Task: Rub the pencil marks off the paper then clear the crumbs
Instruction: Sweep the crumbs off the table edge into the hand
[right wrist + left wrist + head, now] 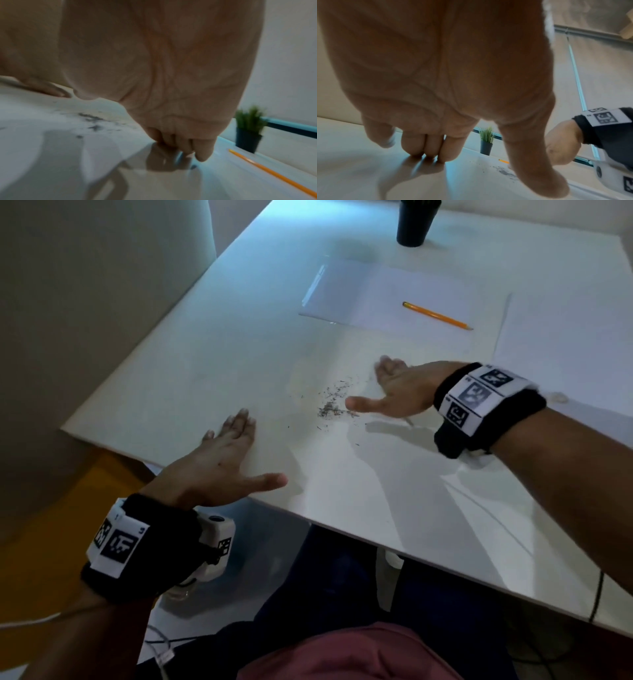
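From the head view I see my left hand (224, 465) flat near the table's (394, 508) near-left corner and my right hand (397, 390), fingers straight, holding nothing, beside the crumbs (330, 402) mid-surface. The pencil (436, 315) lies on the paper (376, 292) toward the far edge. Only the wrist views show the potted plant (248, 129) (blurred).

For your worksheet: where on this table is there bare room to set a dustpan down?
Bare table lies along the near edge, between the left hand and right hand. More lies left of the paper. Crowded: the crumbs between the hands, the pencil, and the plant pot at the far edge.
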